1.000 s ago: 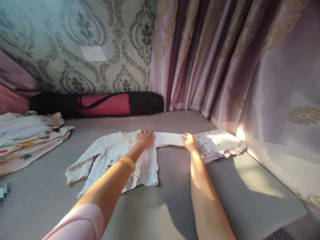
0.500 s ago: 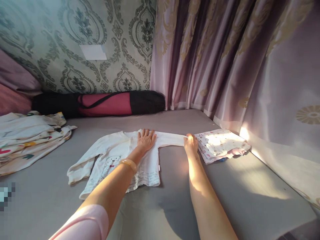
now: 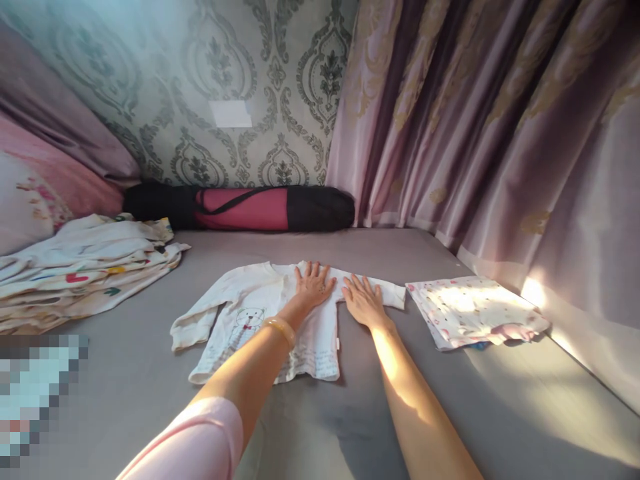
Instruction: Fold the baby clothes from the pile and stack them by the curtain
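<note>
A small white long-sleeved shirt [image 3: 250, 300] with a bear drawing lies spread on the grey sheet [image 3: 135, 393]. My left hand [image 3: 314, 285] rests flat on its upper chest near the right-side shoulder, fingers apart. On the sleeve that stretches to the right, close to the shoulder, lies my right hand [image 3: 364, 300], with fingers spread. Neither hand grips the cloth. The sleeve on the left side angles down toward the front. Beyond the right cuff sits a folded stack of patterned cloth [image 3: 470, 303].
A rumpled pile of printed cloth [image 3: 100, 267] is at the left, beside a pink pillow [image 3: 65, 167]. A black and red long bag [image 3: 245, 210] lies against the wall. Purple curtains [image 3: 430, 133] hang along the right. A blurred pale item [image 3: 40, 393] is at the lower left.
My right hand has let go of the cuff, opened, and moved left along the sleeve toward the shoulder. The sleeve now slopes slightly downward. The view has shifted left.
</note>
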The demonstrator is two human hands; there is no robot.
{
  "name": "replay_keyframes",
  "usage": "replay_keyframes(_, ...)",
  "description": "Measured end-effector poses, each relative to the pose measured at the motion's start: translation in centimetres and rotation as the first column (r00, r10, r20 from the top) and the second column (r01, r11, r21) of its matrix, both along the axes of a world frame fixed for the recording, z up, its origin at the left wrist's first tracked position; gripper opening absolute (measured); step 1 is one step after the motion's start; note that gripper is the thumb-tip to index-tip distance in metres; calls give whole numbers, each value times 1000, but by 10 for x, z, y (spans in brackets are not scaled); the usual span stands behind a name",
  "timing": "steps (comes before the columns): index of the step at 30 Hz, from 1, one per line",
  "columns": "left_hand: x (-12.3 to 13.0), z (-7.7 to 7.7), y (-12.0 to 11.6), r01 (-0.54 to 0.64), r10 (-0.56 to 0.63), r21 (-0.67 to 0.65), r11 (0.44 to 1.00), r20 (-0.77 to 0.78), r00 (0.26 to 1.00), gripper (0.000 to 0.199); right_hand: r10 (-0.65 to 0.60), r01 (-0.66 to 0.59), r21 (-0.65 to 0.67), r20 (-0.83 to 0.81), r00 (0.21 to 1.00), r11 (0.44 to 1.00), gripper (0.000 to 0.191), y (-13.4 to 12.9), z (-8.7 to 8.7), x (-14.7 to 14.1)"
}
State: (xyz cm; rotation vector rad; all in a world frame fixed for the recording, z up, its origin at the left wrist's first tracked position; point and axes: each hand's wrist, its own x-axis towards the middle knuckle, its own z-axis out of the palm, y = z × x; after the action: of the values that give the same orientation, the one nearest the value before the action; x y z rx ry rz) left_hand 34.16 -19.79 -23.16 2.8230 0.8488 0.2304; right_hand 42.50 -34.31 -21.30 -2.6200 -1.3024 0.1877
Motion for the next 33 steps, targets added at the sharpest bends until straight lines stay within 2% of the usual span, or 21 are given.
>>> replay_keyframes(3, 0, 0, 2, 9, -9, -13, 1000, 4, 1000, 63, -101, 100, -54, -23, 995, 994, 57, -9, -1, 9)
replay_keyframes(7, -1, -2, 4, 17, -16, -28, 999, 15, 1000, 64, -252, 256, -89, 52, 966, 963, 60, -17, 3, 18)
replay_keyframes(9, 0, 0, 4, 24, -24, -45, 999, 11, 1000, 64, -290, 296, -98, 74, 954, 950, 60, -19, 3, 19)
replay_keyframes(12, -1, 12, 8, 51, -52, -166, 985, -5, 999, 65, -292, 303, -121, 98, 951, 945, 58, -19, 2, 19)
replay_keyframes(15, -15, 34, 19, 65, -53, -292, 954, 51, 997, 60, -292, 307, -126, 122, 949, 943, 57, -18, 2, 20)
replay_keyframes(17, -42, 50, 32, 78, -46, -292, 953, 115, 992, 57, -294, 309, -101, 138, 946, 946, 56, -17, 4, 19)
replay_keyframes(20, -106, 63, 60, 60, -4, -293, 954, 186, 983, 56, -231, 242, -42, 186, 955, 969, 55, -10, 8, 13)
replay_keyframes(23, -179, 63, 92, -177, 242, -327, 928, 172, 955, 54, -58, 65, -35, 175, 983, 997, 55, 7, 14, -5)
replay_keyframes(26, -237, 54, 119, -432, 497, -350, 831, 120, 859, 52, 131, -126, -66, 74, 989, 990, 56, 36, 22, -29)
replay_keyframes(29, -269, 47, 131, -507, 578, -398, 764, 75, 813, 54, 217, -218, -99, -21, 976, 971, 59, 71, 28, -49)
replay_keyframes(33, -282, 47, 131, -513, 597, -491, 704, 18, 802, 46, 156, -156, -127, -15, 988, 979, 60, 108, 20, -62)
